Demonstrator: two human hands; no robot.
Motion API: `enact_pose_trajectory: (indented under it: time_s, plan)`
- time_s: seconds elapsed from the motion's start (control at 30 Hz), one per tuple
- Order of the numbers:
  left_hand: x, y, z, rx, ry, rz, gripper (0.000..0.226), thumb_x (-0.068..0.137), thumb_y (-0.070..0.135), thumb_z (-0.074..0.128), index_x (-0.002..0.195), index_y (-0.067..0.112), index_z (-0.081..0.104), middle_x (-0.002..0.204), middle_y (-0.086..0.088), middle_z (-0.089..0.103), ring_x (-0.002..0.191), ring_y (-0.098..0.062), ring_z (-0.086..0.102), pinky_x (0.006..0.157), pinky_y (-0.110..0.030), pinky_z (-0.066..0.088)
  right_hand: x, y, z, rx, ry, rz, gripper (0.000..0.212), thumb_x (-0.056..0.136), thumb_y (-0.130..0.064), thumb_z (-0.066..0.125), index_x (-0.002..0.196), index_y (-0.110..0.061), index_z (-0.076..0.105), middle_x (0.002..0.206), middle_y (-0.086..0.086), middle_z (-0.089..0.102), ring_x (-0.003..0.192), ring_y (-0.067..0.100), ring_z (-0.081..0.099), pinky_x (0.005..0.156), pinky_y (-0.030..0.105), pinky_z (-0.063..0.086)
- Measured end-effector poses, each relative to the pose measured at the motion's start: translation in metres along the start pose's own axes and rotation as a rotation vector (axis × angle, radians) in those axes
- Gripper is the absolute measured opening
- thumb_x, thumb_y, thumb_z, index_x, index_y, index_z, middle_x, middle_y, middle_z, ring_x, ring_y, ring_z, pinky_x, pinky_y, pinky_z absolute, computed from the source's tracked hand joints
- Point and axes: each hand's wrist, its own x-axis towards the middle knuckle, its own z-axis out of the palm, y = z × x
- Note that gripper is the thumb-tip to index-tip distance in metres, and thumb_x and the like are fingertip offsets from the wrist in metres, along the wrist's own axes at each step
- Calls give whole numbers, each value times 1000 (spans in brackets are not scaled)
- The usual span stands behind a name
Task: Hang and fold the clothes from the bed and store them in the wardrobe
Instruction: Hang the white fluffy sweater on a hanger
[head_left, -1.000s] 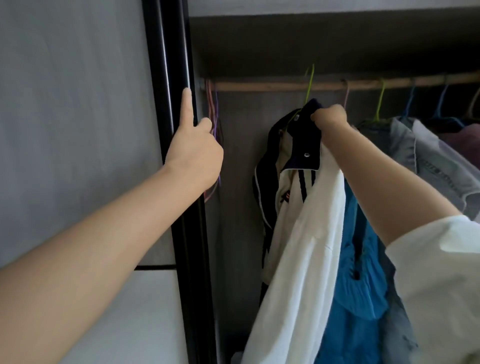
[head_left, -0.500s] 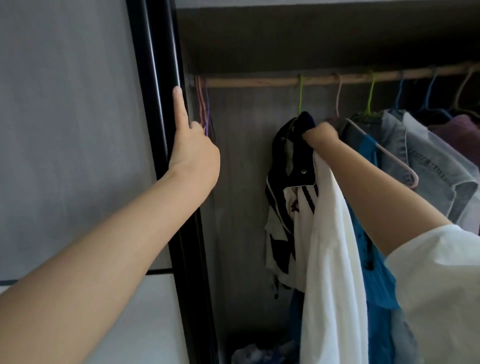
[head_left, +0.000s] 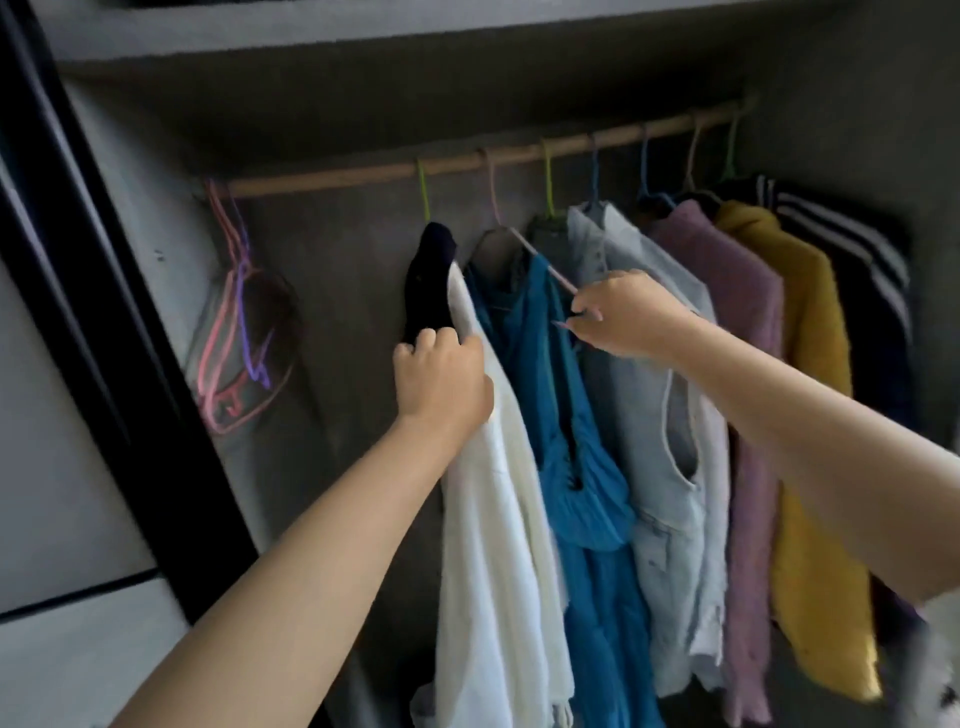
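A white garment (head_left: 498, 519) with a dark navy collar (head_left: 431, 280) hangs on a lime-green hanger (head_left: 424, 189). Beside it a teal-blue garment (head_left: 566, 441) sits on a pale pink hanger (head_left: 540, 260). Next come a faded light-blue denim shirt (head_left: 670, 467), a dusty mauve knit (head_left: 748, 415), a mustard-yellow top (head_left: 815, 467), and a black garment with white stripes (head_left: 852, 239). The rail (head_left: 363, 174) is light tan wood. Empty pink and purple hangers (head_left: 236, 322) hang at its end. The wardrobe's inner wall (head_left: 337, 364) is dark grey, the door frame (head_left: 119, 338) glossy black.
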Motion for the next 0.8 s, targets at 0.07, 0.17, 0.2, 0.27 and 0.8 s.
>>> enact_pose_trajectory:
  time_s: [0.07, 0.17, 0.2, 0.27, 0.8]
  plan:
    - [10, 42, 1, -65, -12, 61, 23, 91, 19, 44, 108, 7, 54, 114, -11, 56, 111, -30, 48, 83, -37, 38, -33, 39, -13, -49, 92, -41, 45, 84, -41, 36, 101, -14, 67, 104, 14, 62, 104, 31, 54, 87, 39, 45]
    - [20, 126, -2, -196, -39, 140, 25, 91, 17, 44, 110, 4, 54, 117, -15, 55, 113, -33, 47, 84, -38, 40, -89, 103, -32, -182, 72, 53, 34, 90, -29, 44, 115, -16, 61, 115, 9, 57, 113, 31, 47, 91, 39, 41]
    - [22, 151, -2, -233, -66, 167, 26, 90, 16, 44, 110, 3, 54, 119, -16, 55, 114, -34, 47, 85, -39, 40, -104, 122, -35, -223, 28, 91, 32, 92, -27, 45, 119, -17, 59, 118, 7, 55, 116, 30, 44, 91, 38, 38]
    - [21, 217, -2, -297, -142, 226, 27, 89, 14, 43, 111, 3, 54, 121, -17, 54, 116, -34, 46, 89, -39, 40, -142, 167, -45, -265, -35, 182, 32, 92, -27, 46, 121, -18, 57, 121, 6, 53, 119, 28, 41, 93, 37, 33]
    - [-56, 679, 11, -404, -468, 873, 35, 94, 26, 41, 125, 12, 52, 131, -11, 50, 122, -28, 46, 96, -36, 38, -457, 490, -75, -242, -138, 987, 44, 81, -30, 23, 79, -7, 60, 93, 16, 59, 90, 30, 58, 72, 31, 43]
